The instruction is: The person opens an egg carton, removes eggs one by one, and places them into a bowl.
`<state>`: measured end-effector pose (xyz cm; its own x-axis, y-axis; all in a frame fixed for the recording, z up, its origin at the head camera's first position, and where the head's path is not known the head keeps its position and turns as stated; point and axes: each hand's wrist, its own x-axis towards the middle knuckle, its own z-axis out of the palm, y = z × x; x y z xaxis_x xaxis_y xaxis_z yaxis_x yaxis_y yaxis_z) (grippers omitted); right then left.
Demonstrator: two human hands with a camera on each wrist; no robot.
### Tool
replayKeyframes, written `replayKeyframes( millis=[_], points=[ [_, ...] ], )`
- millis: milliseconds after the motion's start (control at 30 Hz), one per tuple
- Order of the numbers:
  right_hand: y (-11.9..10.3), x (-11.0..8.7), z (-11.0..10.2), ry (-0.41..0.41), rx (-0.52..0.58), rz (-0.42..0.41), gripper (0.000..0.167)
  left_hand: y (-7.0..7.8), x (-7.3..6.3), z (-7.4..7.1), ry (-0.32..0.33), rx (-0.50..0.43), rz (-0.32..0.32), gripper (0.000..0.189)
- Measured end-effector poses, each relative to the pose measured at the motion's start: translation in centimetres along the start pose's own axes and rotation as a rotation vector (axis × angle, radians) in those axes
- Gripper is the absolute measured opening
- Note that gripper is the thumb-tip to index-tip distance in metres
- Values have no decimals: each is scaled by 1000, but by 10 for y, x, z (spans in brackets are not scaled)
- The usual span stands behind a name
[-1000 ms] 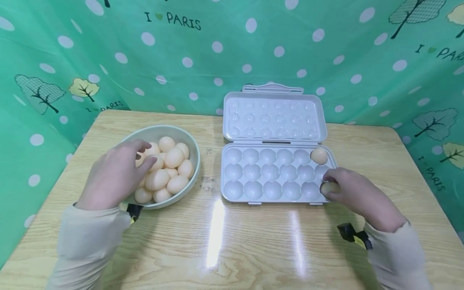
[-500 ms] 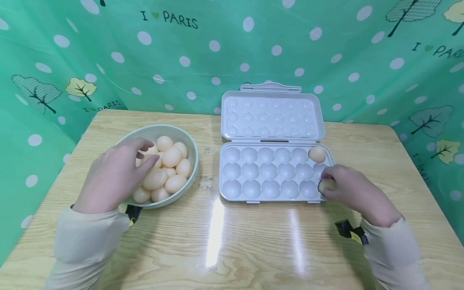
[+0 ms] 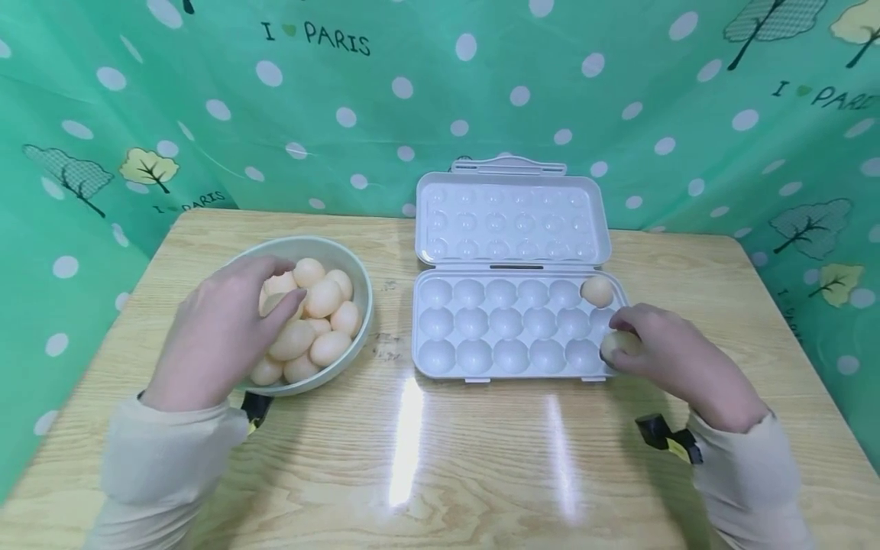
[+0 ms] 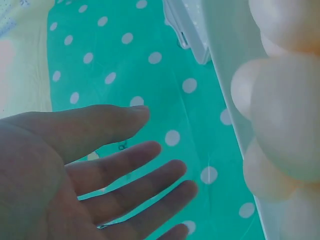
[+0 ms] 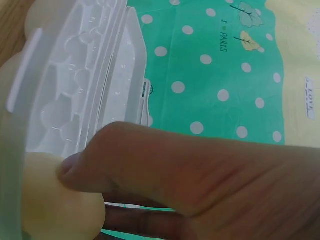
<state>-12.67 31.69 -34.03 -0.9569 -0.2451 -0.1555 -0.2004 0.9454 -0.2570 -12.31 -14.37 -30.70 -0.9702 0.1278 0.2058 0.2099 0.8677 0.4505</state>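
My left hand (image 3: 218,328) is over the left side of a pale green bowl (image 3: 369,305) full of eggs (image 3: 323,298). In the left wrist view, its thumb and fingers (image 4: 145,175) are spread apart and hold nothing. My right hand (image 3: 670,359) pinches an egg (image 5: 60,200) between thumb and fingers at the front right corner of a white egg box (image 3: 447,376). Whether this egg rests in its cup is partly hidden by the hand. Another egg (image 3: 597,291) sits in the back right cup.
The egg box's lid (image 3: 512,221) stands raised at the back, near a green dotted curtain (image 3: 385,92). Both stand on a light wooden table (image 3: 330,466). Bare tabletop lies between bowl and box and along the front.
The head view has drifted slightly, shifting the whole scene a little left. Both hands keep nearly the same places over bowl and box, and the right still grips the egg.
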Motion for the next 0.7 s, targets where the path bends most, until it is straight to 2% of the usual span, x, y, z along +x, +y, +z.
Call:
replayKeyframes(
  millis=[100,300,400,533,700],
  points=[
    [-2,0,-2,7,3,-9,37,6,-1,2,56,-13,69,32],
    [-6,0,-7,38,13,-21,34,10,0,9,117,7,171,31],
    [-14,-3,-10,53,37,-27,31,13,0,11,119,10,191,30],
    [-28,-8,-13,82,78,-54,28,21,-1,13,80,-2,191,29],
    [-47,-10,-14,165,106,-134,25,32,-1,16,67,-5,210,28]
  ],
)
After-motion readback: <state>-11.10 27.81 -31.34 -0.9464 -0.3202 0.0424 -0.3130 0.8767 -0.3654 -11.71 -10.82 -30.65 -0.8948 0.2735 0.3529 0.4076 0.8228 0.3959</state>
